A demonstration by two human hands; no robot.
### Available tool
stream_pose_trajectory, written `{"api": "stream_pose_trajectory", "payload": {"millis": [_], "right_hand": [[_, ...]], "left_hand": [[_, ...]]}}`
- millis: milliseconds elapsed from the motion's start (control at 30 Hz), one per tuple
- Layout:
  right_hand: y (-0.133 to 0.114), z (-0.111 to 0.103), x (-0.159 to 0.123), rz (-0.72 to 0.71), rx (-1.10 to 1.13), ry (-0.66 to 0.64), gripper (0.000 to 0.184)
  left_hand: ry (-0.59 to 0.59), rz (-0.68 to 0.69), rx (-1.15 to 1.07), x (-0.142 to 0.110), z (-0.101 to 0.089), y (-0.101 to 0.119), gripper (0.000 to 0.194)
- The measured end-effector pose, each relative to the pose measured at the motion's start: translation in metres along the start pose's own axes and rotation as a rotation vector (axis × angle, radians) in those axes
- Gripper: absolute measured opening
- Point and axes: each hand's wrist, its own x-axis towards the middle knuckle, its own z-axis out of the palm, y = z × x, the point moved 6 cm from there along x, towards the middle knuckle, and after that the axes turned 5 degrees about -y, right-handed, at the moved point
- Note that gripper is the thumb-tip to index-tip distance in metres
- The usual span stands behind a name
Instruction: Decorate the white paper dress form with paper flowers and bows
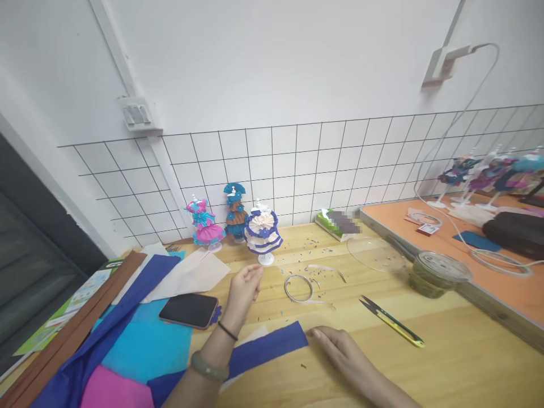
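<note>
My left hand is raised a little over the wooden table, fingers loosely curled toward the base of a white and blue paper dress figure; I see nothing in it. My right hand lies flat on the table, fingers stretched out, its tips touching the end of a dark blue crepe paper strip. A loop of clear tape lies between the hands and the figure. Yellow-handled snips lie to the right of my right hand.
A pink figure and a teal figure stand by the wire grid wall. A phone rests on blue, cyan and pink paper sheets. A clear lidded cup, a clear disc and an orange table with more figures are at right.
</note>
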Motion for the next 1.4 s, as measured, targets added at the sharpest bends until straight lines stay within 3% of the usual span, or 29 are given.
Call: {"api": "stream_pose_trajectory", "payload": {"millis": [167, 400, 600, 833, 1400], "right_hand": [[0.002, -0.002, 0.001, 0.002, 0.073, 0.018, 0.047], [0.005, -0.003, 0.004, 0.038, 0.080, 0.017, 0.048], [0.009, -0.004, 0.006, 0.039, 0.070, 0.003, 0.048], [0.013, -0.005, 0.005, 0.030, 0.071, 0.003, 0.045], [0.014, -0.006, 0.004, 0.045, 0.055, 0.017, 0.047]], "left_hand": [[-0.047, -0.052, -0.269, 0.045, 0.026, 0.011, 0.032], [-0.050, -0.175, -0.492, 0.078, 0.040, 0.015, 0.032], [-0.030, -0.211, -0.552, 0.087, 0.046, 0.012, 0.030], [0.004, -0.150, -0.558, 0.092, 0.045, 0.008, 0.035], [0.022, -0.132, -0.558, 0.095, 0.040, 0.011, 0.023]]}}
